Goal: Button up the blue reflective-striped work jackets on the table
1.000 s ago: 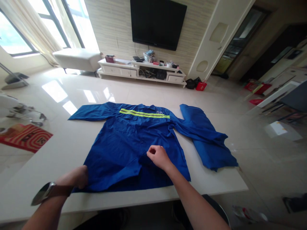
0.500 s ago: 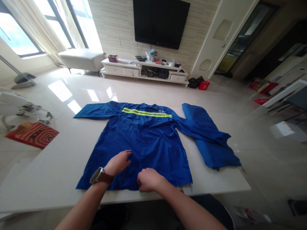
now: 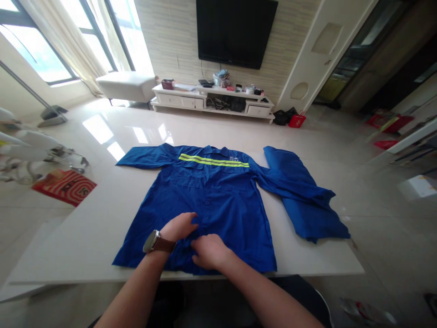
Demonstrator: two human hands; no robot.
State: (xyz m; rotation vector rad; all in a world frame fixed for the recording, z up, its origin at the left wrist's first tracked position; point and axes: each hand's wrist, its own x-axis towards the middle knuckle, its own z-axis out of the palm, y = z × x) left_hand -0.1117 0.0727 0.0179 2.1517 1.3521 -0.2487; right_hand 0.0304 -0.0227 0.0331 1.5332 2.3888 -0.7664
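Note:
A blue work jacket (image 3: 232, 214) with a yellow-and-grey reflective stripe across the chest lies spread, front up, on the white table (image 3: 78, 237). My left hand (image 3: 180, 226), with a watch on its wrist, is at the lower button placket, its thumb and fingers closed on the cloth. Just right of it and closer to the hem, my right hand (image 3: 211, 251) pinches the same front edge. The fingertips of both are partly hidden. One sleeve stretches out left; the other lies across a folded blue garment (image 3: 290, 168) at the table's right.
A red patterned bag (image 3: 64, 186) and white metal-framed equipment stand left of the table. Across the floor are a white TV cabinet (image 3: 177, 100), a television (image 3: 235, 32) and a padded bench (image 3: 126, 86). A dark chair (image 3: 303, 296) is below the near edge.
Both hands have come closer together at the placket, the left shifting right and the right slightly up. The cloth between them is gathered more. The view has turned slightly left.

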